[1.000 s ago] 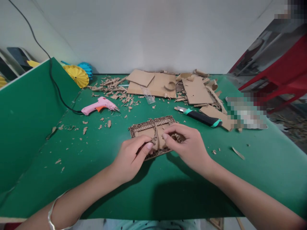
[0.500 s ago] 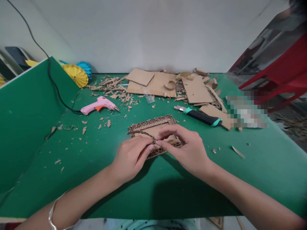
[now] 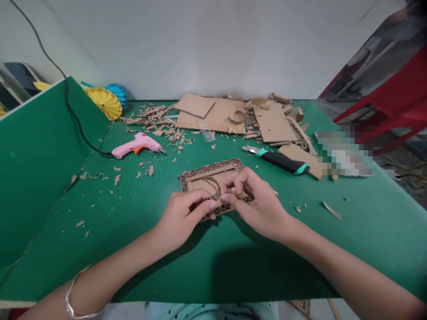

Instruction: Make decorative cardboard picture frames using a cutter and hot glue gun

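A flat rectangular cardboard frame [image 3: 207, 173] with corrugated edging lies on the green table [image 3: 233, 266] in front of me. A thin curved cardboard strip [image 3: 213, 183] arcs over its middle. My left hand [image 3: 182, 218] pinches the near end of that strip between thumb and forefinger. My right hand [image 3: 256, 200] meets it fingertip to fingertip, its fingers curled and pinching the same strip over the frame's near right part. Both hands cover the frame's near edge.
A pink glue gun [image 3: 138, 145] with a black cord lies at the left. A black and teal utility knife [image 3: 278, 161] lies right of the frame. Cardboard sheets [image 3: 216, 114] and several scraps [image 3: 156, 122] fill the back. A green upright board [image 3: 36, 151] stands at the left.
The strip has been bent from a long low line into a tighter arc. Both hands drew closer together, and my right fingers curled in more over the frame.
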### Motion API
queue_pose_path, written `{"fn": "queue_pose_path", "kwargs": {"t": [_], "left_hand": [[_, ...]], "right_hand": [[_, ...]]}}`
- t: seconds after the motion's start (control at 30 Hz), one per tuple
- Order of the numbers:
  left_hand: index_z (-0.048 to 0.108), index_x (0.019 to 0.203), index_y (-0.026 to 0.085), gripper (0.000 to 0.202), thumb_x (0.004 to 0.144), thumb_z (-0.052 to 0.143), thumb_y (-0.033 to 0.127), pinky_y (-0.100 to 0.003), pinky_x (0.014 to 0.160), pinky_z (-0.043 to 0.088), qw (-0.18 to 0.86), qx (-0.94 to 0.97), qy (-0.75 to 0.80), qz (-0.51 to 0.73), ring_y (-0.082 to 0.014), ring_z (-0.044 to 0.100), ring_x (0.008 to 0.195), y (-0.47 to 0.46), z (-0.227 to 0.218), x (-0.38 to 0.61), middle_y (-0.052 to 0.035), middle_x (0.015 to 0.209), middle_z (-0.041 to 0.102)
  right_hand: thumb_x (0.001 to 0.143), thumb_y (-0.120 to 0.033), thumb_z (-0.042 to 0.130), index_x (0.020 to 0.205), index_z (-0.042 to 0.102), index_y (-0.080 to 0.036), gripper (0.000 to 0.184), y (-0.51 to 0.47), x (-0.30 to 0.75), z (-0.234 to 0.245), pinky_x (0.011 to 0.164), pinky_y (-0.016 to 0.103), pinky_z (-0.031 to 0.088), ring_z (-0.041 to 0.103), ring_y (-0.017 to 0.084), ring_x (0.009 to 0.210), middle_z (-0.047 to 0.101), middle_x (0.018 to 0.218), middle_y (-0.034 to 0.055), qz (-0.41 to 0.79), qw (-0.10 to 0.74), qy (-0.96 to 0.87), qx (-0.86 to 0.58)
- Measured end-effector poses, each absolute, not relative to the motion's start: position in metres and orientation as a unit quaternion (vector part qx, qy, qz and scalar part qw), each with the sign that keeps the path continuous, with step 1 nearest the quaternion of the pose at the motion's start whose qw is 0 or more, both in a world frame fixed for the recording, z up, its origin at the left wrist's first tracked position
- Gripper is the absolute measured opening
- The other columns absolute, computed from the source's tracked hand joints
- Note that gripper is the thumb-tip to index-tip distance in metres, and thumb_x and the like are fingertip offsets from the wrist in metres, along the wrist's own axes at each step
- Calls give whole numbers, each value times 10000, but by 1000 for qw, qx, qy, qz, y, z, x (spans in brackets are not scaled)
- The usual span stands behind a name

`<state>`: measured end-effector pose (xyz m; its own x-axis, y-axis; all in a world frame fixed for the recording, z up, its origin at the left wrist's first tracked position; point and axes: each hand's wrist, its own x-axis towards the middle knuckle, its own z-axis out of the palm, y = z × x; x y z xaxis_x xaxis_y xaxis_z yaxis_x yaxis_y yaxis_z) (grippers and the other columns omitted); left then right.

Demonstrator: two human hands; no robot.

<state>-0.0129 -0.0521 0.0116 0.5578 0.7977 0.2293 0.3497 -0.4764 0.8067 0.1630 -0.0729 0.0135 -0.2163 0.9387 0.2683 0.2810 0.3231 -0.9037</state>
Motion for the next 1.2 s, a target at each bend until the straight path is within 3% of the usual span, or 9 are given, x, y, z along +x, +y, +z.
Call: {"fn": "queue_pose_path", "kwargs": {"t": [0.17, 0.47, 0.6, 0.83, 0.97, 1.2], "left_hand": [[628, 675, 165, 193, 835, 534, 215, -158, 465, 424, 397, 777, 378, 310, -76, 559, 467, -51, 14, -14, 40, 543, 647], [624, 800, 161, 170, 868, 496, 248, -197, 526, 423, 160, 865, 319, 351, -97, 552, 531, -53, 7, -15, 8, 598, 616], [615, 795, 149, 188, 880, 476, 244, -204, 526, 402, 116, 881, 303, 345, -94, 513, 519, -53, 4, -17, 4, 586, 595], [593, 782, 132, 156, 873, 485, 198, -214, 502, 350, 106, 893, 265, 348, -94, 450, 501, -51, 5, -18, 3, 554, 542], [582, 791, 139, 133, 870, 488, 190, -216, 511, 360, 102, 894, 254, 354, -97, 461, 513, -52, 4, -18, 2, 572, 560], [594, 826, 135, 192, 889, 414, 159, -198, 559, 418, 214, 869, 279, 348, -104, 537, 581, -55, 10, -16, -20, 641, 604]], "right_hand": [[798, -149, 558, 800, 432, -228, 149, -72, 162, 13, 655, 268, 453, 566, 114, 717, 583, 779, -12, 336, 474, -675, -455], [748, -121, 606, 794, 551, -215, 119, -78, 157, 21, 643, 244, 511, 637, 122, 710, 661, 774, -8, 315, 468, -651, -507], [746, -132, 615, 827, 539, -220, 142, -78, 158, 21, 666, 247, 518, 634, 120, 721, 649, 772, -13, 338, 465, -656, -489], [732, -121, 633, 816, 508, -224, 182, -77, 159, 21, 653, 238, 493, 602, 107, 705, 613, 747, -25, 358, 448, -677, -461], [774, -84, 542, 774, 432, -219, 174, -77, 160, 19, 616, 231, 456, 557, 99, 686, 566, 748, -16, 357, 426, -711, -431], [750, 21, 436, 707, 297, -222, 283, -76, 164, 16, 593, 222, 399, 461, 91, 667, 476, 746, -12, 328, 449, -742, -375]]}}
